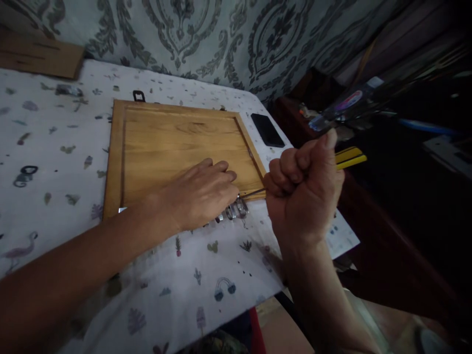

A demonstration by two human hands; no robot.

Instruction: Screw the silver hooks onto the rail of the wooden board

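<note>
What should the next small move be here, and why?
Probably a slight turn of the screwdriver-like tool by the right hand: its thin shaft runs down to the shiny metal fitting along the wooden panel's near edge, where the left hand rests. Whether the tip is seated is too small to tell.

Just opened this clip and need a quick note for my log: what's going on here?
A person's right hand is closed around a yellow-handled tool, whose thin shaft points at some metal hardware on the near edge of a framed wooden panel. The left hand is at that edge, beside the hardware; its fingertips' grip is hidden. The panel lies on a printed tablecloth, with a dark phone to its right.
</note>
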